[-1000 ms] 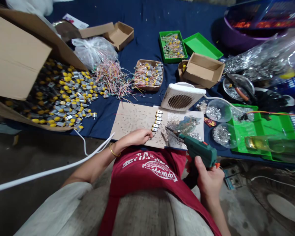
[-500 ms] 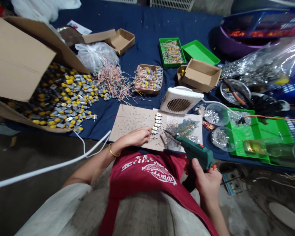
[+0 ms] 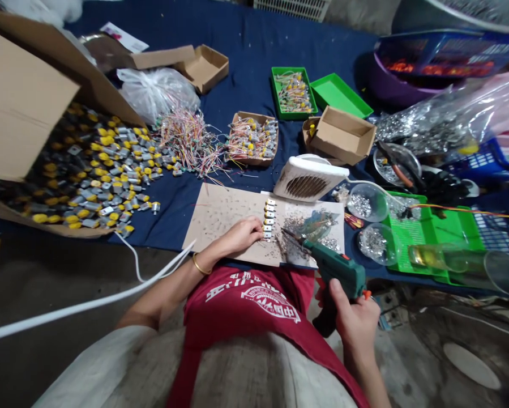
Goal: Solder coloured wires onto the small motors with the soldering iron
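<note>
My right hand [image 3: 356, 320] grips a green soldering gun [image 3: 337, 265], its thin tip pointing left over the board. On the cardboard work sheet [image 3: 212, 218] stands a short row of small motors [image 3: 269, 215] with yellow ends and pale metal faces. At the near end of that row, my left hand [image 3: 244, 235] rests with its fingertips pinched together. Whatever lies between those fingertips is too small to make out. The soldering tip is just right of the row, apart from it as far as I can see.
A white vent fan [image 3: 309, 178] stands behind the sheet. Loose motors [image 3: 122, 164] spill from a large carton [image 3: 25, 96] at left, beside wires [image 3: 190, 139]. Clear cups [image 3: 375, 243] of metal bits and green trays [image 3: 411, 232] sit at right. A white cable [image 3: 88, 300] crosses the left foreground.
The camera view has shifted slightly. The soldering gun and both hands keep nearly the same places, the left fingertips still at the near end of the motor row.
</note>
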`<state>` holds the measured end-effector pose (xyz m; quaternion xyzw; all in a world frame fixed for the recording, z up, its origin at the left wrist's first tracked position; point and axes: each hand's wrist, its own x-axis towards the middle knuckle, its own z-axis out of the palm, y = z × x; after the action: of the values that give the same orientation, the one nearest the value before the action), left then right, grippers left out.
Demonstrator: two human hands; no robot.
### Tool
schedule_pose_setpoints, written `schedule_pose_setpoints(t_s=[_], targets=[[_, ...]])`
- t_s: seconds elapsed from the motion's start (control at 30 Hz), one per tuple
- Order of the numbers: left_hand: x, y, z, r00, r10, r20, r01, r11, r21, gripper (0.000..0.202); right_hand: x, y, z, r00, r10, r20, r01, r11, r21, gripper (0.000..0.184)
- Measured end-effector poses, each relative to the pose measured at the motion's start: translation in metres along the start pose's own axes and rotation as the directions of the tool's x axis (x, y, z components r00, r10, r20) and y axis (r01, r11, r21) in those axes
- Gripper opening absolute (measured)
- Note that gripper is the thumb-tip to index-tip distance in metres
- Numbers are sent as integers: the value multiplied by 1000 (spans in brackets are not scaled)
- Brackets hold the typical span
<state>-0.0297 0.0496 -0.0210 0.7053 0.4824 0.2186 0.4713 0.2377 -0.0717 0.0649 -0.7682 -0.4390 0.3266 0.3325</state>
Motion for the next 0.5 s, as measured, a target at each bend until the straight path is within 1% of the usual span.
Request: schedule_pose_setpoints(t_s=[0.1,0.2,0.27,0.37,0.4,0.43,0.5], targets=[[-4,2,3,999,-36,-39,34,999,-39,13,-2,7,-2,999,33,5,-33,999,23,63],[-8,5,4,991,-111,-79,106,993,-60,10,-4,11,-3,999,30,23,-31,999,19,61],[-10,6,5,982,-183,-54,176,979,-107,10,-5,11,-3,999,4,51,-5,1000,13,61],[-14,7,10,954,-295,47,298,933,-199,13,-8,6,0,996,-59,71,59,998,2,58],[-15,7,11,945,-320,61,326,922,-208,14,-9,3,2,994,-85,74,86,996,-10,57],[-16,7,12,941,-333,60,338,919,-203,15,-9,1,3,991,-111,75,113,993,-24,56],[-17,8,12,947,-316,49,320,934,-162,18,-11,-2,5,986,-152,75,156,986,-52,55]])
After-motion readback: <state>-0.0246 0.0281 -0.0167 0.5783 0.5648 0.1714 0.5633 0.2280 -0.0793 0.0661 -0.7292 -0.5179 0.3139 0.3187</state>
